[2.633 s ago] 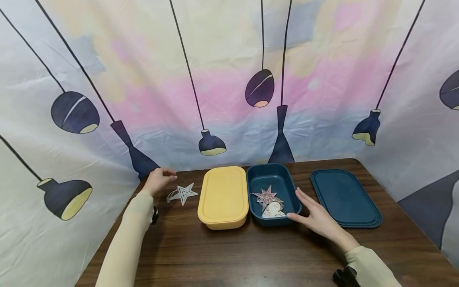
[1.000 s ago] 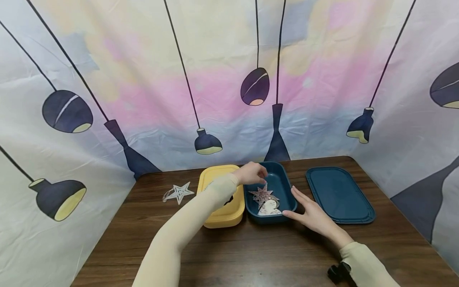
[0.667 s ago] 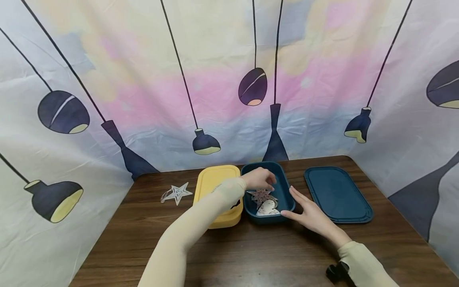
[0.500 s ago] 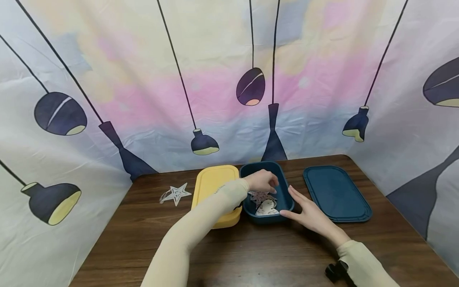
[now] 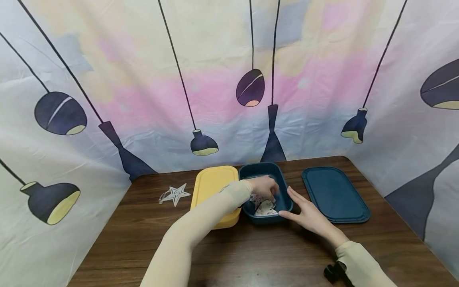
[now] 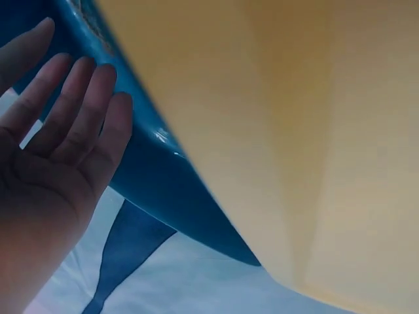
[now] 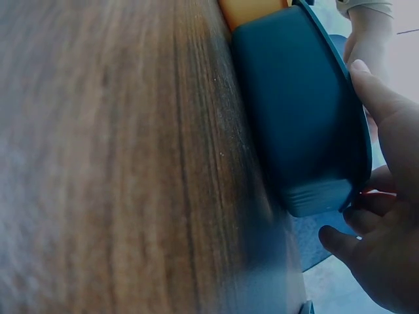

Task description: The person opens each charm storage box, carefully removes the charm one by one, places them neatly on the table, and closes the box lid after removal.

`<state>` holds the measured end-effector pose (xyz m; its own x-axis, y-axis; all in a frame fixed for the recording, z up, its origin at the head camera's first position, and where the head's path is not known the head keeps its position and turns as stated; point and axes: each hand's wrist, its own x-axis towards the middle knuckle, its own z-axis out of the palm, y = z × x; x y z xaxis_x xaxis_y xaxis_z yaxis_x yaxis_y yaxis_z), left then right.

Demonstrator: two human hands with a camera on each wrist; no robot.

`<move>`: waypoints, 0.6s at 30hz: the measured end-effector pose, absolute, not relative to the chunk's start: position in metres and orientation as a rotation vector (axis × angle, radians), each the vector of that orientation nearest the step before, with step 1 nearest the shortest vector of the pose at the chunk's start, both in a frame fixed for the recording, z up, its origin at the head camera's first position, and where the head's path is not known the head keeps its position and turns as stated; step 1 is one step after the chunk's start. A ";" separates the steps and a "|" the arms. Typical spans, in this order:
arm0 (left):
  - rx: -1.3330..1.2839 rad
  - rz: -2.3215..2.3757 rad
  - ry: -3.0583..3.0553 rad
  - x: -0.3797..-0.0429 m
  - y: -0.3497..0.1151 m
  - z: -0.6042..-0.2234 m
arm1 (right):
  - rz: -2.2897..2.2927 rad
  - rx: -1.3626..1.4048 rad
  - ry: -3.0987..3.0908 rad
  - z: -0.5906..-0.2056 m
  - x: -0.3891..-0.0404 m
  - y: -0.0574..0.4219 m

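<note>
My left hand (image 5: 264, 186) reaches over the yellow lidded box (image 5: 213, 185) into the blue box (image 5: 265, 220). In the left wrist view, the left hand's fingers (image 6: 98, 98) look loosely bent, with the thumb apart and nothing visible between them. Inside the blue box lie a glittery pink star ornament (image 5: 254, 198), partly covered by that hand, and a white ornament (image 5: 266, 208) with a cord. My right hand (image 5: 311, 213) rests against the blue box's near right corner. Its thumb touches the rim, and the other fingers extend along the side wall.
A white star ornament (image 5: 175, 194) with a string loop lies on the wooden table (image 5: 229, 255), left of the yellow box. The blue lid (image 5: 335, 193) lies flat at the right. Behind the table hangs a cloth (image 5: 229, 87) printed with lamps.
My left hand has gone from beside the white star, across the yellow box and down into the blue box. The right hand stays at the blue box's corner.
</note>
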<state>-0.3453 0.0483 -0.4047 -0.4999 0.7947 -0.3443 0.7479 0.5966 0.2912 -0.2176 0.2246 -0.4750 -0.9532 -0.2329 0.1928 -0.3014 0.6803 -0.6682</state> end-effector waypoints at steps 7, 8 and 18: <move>1.240 0.092 2.343 -0.343 0.046 -0.410 | 1.130 0.443 -2.796 -0.475 -0.217 0.224; 1.236 0.086 2.338 -0.343 0.046 -0.410 | 1.128 0.446 -2.795 -0.475 -0.217 0.224; 1.256 0.031 2.308 -0.341 0.044 -0.408 | 1.129 0.453 -2.790 -0.473 -0.217 0.223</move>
<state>-0.3406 0.0439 -0.4081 -0.4438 0.7911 -0.4210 0.7795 0.5725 0.2542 -0.2168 0.2232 -0.4730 -0.9510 -0.2358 0.2001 -0.3086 0.6811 -0.6640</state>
